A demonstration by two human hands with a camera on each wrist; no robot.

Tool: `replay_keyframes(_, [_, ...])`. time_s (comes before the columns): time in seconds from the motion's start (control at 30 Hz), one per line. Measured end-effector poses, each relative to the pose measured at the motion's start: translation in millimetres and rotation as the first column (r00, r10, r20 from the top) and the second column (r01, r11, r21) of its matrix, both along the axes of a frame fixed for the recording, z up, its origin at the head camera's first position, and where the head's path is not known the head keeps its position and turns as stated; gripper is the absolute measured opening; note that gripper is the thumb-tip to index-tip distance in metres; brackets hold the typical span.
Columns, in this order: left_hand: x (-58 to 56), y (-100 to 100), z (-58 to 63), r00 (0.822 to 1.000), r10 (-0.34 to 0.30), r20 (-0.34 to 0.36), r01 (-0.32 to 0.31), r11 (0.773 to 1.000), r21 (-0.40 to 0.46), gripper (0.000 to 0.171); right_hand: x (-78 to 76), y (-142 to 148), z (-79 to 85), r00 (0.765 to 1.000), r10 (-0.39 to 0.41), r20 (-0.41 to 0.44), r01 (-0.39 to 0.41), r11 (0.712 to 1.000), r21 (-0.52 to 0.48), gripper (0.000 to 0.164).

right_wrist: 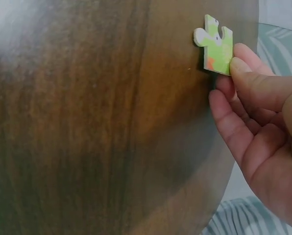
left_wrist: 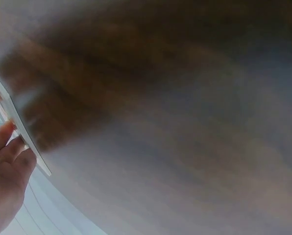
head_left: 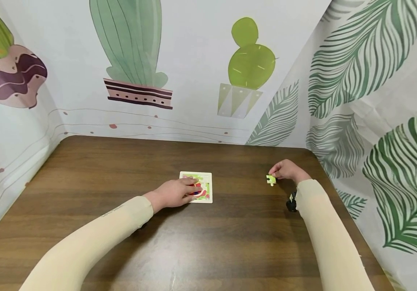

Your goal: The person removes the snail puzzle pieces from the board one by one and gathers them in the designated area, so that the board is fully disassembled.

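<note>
A small square jigsaw puzzle (head_left: 208, 198) with a pale frame and a green, red and pink picture lies mid-table. My left hand (head_left: 173, 193) rests on it with fingers spread across its left part, hiding some of the picture. In the left wrist view the fingers of that hand (left_wrist: 9, 166) lie along the edge of the puzzle board (left_wrist: 26, 129). Over on the right, my right hand (head_left: 287, 169) pinches a light green puzzle piece (head_left: 271, 180) between thumb and fingertips. The right wrist view shows the puzzle piece (right_wrist: 218, 49) with its knob and notch, held by one edge.
The brown wooden table (head_left: 208, 242) reaches back to a wall covering (head_left: 194, 81) printed with cacti and leaves. A black wrist device (head_left: 291, 203) shows under the right cuff. The table's right edge runs close beside the right arm.
</note>
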State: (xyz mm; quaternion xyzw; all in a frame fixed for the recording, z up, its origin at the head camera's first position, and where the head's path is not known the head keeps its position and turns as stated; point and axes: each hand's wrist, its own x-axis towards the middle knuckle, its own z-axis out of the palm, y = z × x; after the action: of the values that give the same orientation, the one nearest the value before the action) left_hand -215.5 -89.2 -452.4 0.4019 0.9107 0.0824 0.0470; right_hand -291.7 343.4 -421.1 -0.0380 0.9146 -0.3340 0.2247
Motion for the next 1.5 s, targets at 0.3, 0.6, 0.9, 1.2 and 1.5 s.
replay_keyframes(0.3, [0.6,-1.3,0.2,1.0,0.001,-0.003,-0.001,1.0,0.006,0.042,2.4,0.0,-6.8,0.998,-0.022,-0.054,0.023,1.0,0.017,0.019])
replay_keyframes(0.6, [0.7,-0.8,0.5,1.0,0.0,0.007,0.0,1.0,0.009,0.042,-5.0,9.1,-23.5,0.995,0.007,-0.104,-0.011,0.999,-0.039,0.015])
replay_keyframes(0.9, [-0.3,0.0,0.3,1.0,0.008,0.011,-0.007,1.0,-0.013,0.042,6.9,-4.0,-10.8,0.988,-0.018,-0.154,0.029,0.997,0.071,0.016])
replay_keyframes(1.2, [-1.3,0.0,-1.3,1.0,0.015,0.013,-0.015,1.0,-0.018,0.043,4.3,-5.4,-16.7,0.978,0.034,-0.207,-0.017,0.996,0.085,0.014])
replay_keyframes(1.5, [-1.0,0.2,-1.0,1.0,0.017,0.017,-0.017,1.0,-0.015,0.043,4.8,-8.4,-16.9,0.979,0.031,-0.202,-0.007,0.993,0.116,0.013])
